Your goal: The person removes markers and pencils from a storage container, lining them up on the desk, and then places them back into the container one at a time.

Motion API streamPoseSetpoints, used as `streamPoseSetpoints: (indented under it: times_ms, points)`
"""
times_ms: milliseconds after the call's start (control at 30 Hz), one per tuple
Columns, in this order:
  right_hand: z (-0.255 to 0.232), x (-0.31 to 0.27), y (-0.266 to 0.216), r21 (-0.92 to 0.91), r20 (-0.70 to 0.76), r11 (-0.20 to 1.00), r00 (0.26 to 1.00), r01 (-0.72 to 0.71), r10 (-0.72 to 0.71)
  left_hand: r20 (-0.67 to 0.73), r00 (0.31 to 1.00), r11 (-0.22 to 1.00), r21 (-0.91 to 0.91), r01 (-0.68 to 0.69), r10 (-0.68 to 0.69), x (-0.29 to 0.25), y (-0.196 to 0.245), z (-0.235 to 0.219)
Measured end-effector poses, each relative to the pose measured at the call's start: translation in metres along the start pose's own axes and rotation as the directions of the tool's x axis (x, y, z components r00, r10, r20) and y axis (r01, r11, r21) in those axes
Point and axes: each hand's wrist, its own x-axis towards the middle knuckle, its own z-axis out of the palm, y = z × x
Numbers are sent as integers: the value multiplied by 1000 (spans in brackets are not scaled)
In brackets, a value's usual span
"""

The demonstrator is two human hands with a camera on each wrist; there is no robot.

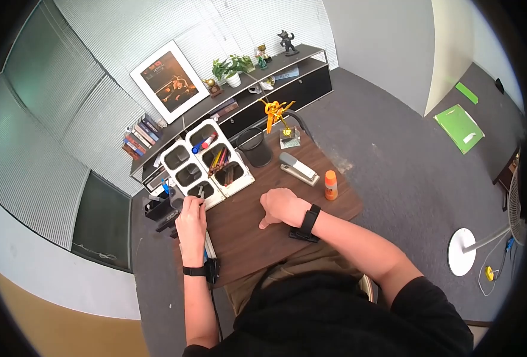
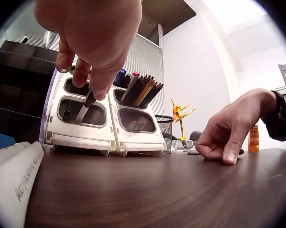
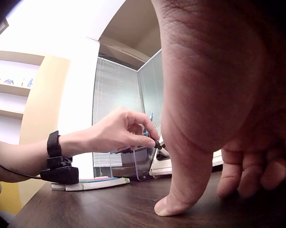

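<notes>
In my left hand (image 1: 192, 225) I pinch a pen (image 2: 82, 114) with a dark upper end and a pale barrel. Its lower part reaches into the front left compartment of a white slanted desk organizer (image 2: 86, 141). My thumb and fingertips grip the dark end from above. Other compartments hold a bundle of colored pencils (image 2: 144, 91), plus a blue marker (image 1: 196, 149) and a red one (image 1: 209, 140). My right hand (image 1: 282, 206) rests on the wooden table (image 2: 147, 190), thumb tip down and fingers loosely curled, with nothing in it.
Right of the organizer stand a black mesh cup (image 1: 256, 149) and a golden figurine (image 1: 285, 132). A stapler (image 1: 299, 168) and an orange glue stick (image 1: 331, 185) are beyond my right hand. A white item with lettering (image 2: 17, 183) lies by my left wrist.
</notes>
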Motion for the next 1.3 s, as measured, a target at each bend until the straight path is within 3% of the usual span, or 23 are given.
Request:
streamPoseSetpoints:
  times_ms: [133, 333, 733, 900, 1300]
  points:
    - [-1, 0, -1, 8, 3, 1000, 1000, -6, 6, 74, 997, 999, 27, -30, 28, 0, -8, 0]
    - [3, 0, 2, 4, -39, 1000, 999, 22, -22, 115, 992, 998, 43, 47, -51, 4, -1, -5]
    - [2, 1, 1, 4, -20, 1000, 1000, 0, 0, 188, 982, 991, 126, -41, 17, 8, -14, 1]
    - [0, 1, 0, 1, -1, 1000, 1000, 1, -1, 251, 967, 989, 147, 1, -39, 8, -14, 2]
    - [0, 0, 0, 3, -10, 1000, 1000, 6, -6, 232, 970, 986, 164, 36, -74, 8, -11, -4]
